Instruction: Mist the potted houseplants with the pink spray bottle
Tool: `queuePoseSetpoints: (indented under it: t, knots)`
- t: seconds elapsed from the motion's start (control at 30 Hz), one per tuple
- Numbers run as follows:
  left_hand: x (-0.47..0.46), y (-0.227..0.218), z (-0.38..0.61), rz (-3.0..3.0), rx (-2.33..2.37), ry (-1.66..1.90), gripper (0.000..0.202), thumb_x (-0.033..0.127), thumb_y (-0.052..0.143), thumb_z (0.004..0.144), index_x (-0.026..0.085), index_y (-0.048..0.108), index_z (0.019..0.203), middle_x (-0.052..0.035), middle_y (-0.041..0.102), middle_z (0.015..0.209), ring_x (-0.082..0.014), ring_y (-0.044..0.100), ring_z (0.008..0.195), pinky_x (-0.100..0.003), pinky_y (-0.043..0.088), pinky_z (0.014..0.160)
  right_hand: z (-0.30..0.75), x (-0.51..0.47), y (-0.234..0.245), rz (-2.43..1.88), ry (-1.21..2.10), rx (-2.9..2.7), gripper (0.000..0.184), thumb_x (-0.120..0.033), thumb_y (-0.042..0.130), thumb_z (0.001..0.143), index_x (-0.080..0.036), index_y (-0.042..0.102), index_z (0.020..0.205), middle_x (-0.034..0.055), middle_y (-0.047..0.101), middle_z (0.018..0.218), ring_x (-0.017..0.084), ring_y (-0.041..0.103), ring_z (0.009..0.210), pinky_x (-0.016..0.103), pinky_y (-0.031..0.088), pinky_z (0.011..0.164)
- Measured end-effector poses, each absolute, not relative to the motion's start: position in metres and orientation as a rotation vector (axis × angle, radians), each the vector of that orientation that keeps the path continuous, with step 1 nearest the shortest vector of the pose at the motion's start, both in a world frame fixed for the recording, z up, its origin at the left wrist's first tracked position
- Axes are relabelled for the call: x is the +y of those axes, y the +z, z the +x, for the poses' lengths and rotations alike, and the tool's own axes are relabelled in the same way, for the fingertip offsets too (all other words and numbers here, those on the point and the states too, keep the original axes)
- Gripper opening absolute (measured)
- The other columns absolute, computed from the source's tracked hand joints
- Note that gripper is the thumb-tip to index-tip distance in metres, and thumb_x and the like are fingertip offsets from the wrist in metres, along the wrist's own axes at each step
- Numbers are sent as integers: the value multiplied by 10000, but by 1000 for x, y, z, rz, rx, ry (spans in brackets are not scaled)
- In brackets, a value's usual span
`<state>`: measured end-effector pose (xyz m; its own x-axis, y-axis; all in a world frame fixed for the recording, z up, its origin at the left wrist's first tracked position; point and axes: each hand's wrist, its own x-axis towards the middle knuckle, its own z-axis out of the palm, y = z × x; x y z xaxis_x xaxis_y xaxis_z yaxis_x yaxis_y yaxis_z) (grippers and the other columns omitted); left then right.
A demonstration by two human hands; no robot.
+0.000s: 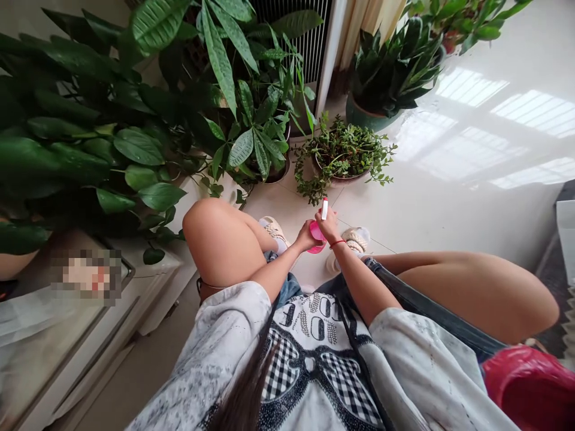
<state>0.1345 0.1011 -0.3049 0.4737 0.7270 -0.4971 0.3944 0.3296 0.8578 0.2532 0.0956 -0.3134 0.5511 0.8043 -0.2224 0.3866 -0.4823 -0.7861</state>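
The left grip (306, 238) is wrapped around a pink spray bottle's (317, 231) body, the right grip (329, 224) closed near its white spray head (324, 209). The bottle is between the knees, near a small-leaved potted plant (348, 149) on the floor (413, 209).

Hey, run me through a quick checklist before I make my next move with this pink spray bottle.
1. Left hand holding the pink spray bottle: ok, wrapped around its body.
2. Right hand up by the white spray head: ok.
3. Finger on the trigger: cannot tell, hidden from above.
4. Red tip facing away from you: ok, it's on the side toward the small-leaved plant.
5. Enough liquid inside: cannot tell.
6. Red bin away from both hands: ok, off to your right.
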Motion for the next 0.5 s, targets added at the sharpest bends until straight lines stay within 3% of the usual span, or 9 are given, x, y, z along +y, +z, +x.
queuePoseSetpoints:
  t: [0.23,0.5]
  knots:
    - [98,-300,128,1386,1113,222,818,133,939,470,185,569,1197,-118,671,1245,-327,644,1141,-409,531,951,242,91,-306,-2139,713,-913,143,-270,477,805,-255,380,701,37,493,819,246,408,853,487,351,947]
    - [100,-307,120,1530,1149,240,813,111,916,485,192,571,1216,-122,627,1293,-329,606,1219,-416,508,1013,234,85,-308,-2136,718,-868,62,-289,482,815,-242,479,856,59,575,970,263,452,966,464,350,945]
